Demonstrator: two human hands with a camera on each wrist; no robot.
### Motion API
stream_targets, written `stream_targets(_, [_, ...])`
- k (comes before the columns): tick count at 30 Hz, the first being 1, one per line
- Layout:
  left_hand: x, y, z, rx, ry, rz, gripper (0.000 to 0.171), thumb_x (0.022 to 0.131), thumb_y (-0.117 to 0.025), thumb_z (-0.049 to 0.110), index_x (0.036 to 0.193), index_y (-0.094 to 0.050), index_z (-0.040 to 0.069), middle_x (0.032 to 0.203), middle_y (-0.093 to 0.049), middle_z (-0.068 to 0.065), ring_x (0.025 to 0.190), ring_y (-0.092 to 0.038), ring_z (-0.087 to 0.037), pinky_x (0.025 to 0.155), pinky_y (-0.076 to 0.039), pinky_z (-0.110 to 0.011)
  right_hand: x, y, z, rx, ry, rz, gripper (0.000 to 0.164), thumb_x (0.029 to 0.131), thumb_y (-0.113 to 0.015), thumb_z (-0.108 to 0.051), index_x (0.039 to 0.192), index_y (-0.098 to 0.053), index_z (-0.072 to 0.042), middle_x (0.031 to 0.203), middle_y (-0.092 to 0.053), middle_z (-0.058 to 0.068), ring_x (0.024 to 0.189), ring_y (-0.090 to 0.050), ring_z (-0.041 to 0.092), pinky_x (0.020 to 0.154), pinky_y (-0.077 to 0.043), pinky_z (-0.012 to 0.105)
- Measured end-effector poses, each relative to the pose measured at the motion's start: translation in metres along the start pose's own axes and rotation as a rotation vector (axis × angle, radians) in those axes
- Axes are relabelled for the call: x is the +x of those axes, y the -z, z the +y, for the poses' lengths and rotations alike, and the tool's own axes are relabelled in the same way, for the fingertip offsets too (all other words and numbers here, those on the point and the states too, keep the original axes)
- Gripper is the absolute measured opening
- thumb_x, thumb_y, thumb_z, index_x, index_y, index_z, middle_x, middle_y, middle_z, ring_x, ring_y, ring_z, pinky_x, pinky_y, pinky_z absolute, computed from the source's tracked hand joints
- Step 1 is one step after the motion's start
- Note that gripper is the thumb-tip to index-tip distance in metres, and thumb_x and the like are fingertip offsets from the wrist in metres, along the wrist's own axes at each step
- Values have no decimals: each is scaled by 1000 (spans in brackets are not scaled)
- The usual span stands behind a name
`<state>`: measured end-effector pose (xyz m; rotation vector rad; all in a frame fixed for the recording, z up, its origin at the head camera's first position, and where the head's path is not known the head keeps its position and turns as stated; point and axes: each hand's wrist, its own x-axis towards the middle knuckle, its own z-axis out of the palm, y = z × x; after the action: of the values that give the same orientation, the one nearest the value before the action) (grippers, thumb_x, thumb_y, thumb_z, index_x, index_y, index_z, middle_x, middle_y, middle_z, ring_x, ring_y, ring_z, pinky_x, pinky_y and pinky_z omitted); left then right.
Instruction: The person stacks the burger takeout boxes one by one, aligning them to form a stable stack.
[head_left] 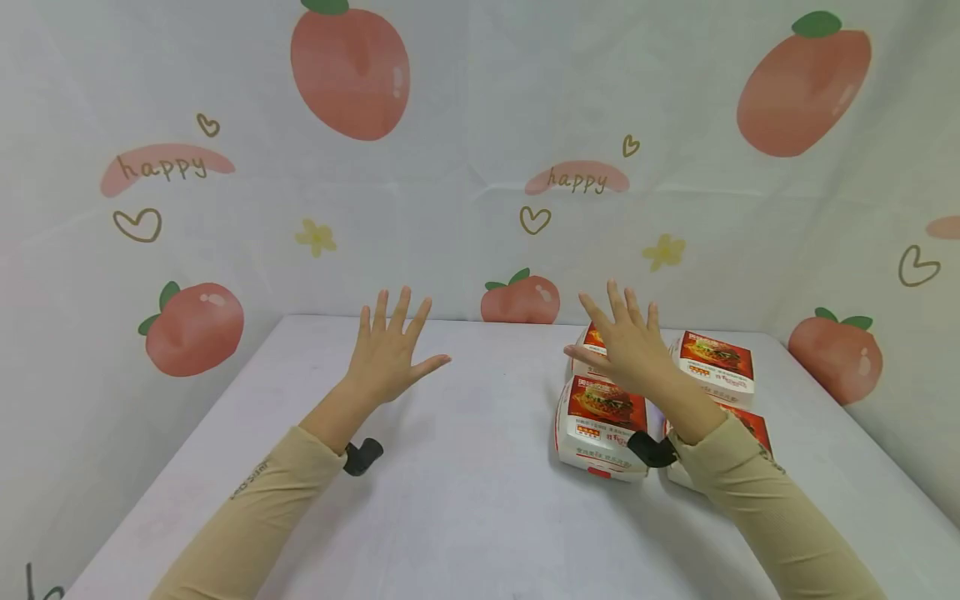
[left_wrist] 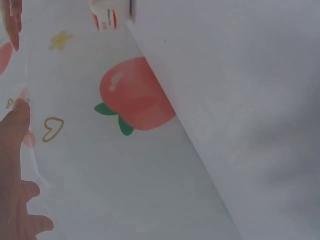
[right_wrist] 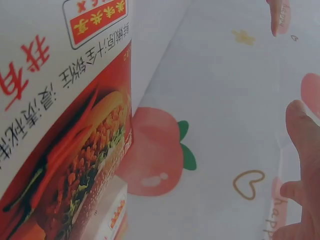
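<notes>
Both hands are raised over the table with fingers spread and nothing held. My left hand (head_left: 385, 354) is above the bare left half of the table. Over the group of burger boxes on the right is my right hand (head_left: 632, 350). The near-left burger box (head_left: 600, 429) shows a burger picture on its red lid. Behind it, the far-left box (head_left: 588, 342) is partly covered by the right hand. The far-right box (head_left: 716, 367) has its lid in view, while the right forearm hides much of the near-right box (head_left: 753, 425).
A white table (head_left: 472, 500) fills the foreground. Behind it hangs a white cloth (head_left: 450, 233) printed with peaches, hearts and "happy" lettering. A black wrist camera (head_left: 363, 457) sits at the left wrist, another black camera (head_left: 652, 450) at the right.
</notes>
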<state>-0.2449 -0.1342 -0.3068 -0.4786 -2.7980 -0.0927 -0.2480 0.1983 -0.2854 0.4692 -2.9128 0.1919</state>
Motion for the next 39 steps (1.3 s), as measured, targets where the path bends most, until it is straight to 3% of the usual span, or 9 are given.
stream_targets(7, [-2, 7, -3, 22, -1, 7, 85, 87, -48, 62, 150, -17, 13, 156, -10, -20, 143, -4, -46, 113, -13, -63, -3, 6, 0, 14, 16, 27, 82, 88, -51, -58, 150, -17, -18, 155, -4, 25, 142, -1, 48, 109, -3, 70])
stream_targets(13, [-5, 17, -1, -30, -2, -4, 83, 89, -47, 60, 150, -18, 12, 156, -13, -21, 143, -7, -46, 114, -15, -61, -10, 15, 5, 97, 44, 20, 80, 89, -52, -55, 151, -16, -19, 156, -4, 24, 142, -1, 47, 111, -2, 68])
stream_targets(18, [-6, 24, 8, -136, -26, -19, 82, 89, -47, 60, 149, -21, 10, 155, -18, -21, 142, -12, -45, 113, -19, -60, -22, 23, 14, 188, 58, 10, 77, 89, -54, -50, 150, -19, -19, 156, -6, 22, 141, -7, 48, 112, -5, 65])
stream_targets(23, [-7, 27, 21, -290, -40, -65, 81, 89, -50, 57, 149, -21, 11, 155, -18, -18, 143, -12, -42, 115, -20, -56, -37, 26, 24, 199, 46, 38, 72, 91, -55, -47, 148, -25, -14, 154, -14, 23, 137, -18, 50, 107, -18, 69])
stream_targets(26, [-6, 26, 30, -351, -54, -93, 81, 89, -50, 57, 149, -21, 12, 156, -18, -16, 144, -14, -38, 115, -22, -54, -45, 27, 31, 193, 20, 47, 72, 91, -55, -47, 147, -26, -13, 153, -17, 23, 136, -21, 49, 102, -23, 71])
stream_targets(33, [-1, 11, 55, -416, -139, -124, 81, 88, -54, 55, 149, -23, 11, 154, -22, -14, 143, -22, -32, 115, -27, -48, -63, 21, 48, 239, -31, 53, 71, 92, -53, -46, 148, -25, -13, 151, -19, 25, 134, -23, 52, 98, -24, 73])
stream_targets(39, [3, -7, 77, -481, -188, -222, 83, 86, -56, 55, 149, -21, 14, 156, -18, -11, 144, -20, -27, 116, -26, -46, -75, 11, 59, 258, -78, 31, 73, 92, -52, -47, 148, -23, -9, 151, -18, 27, 134, -20, 52, 96, -23, 75])
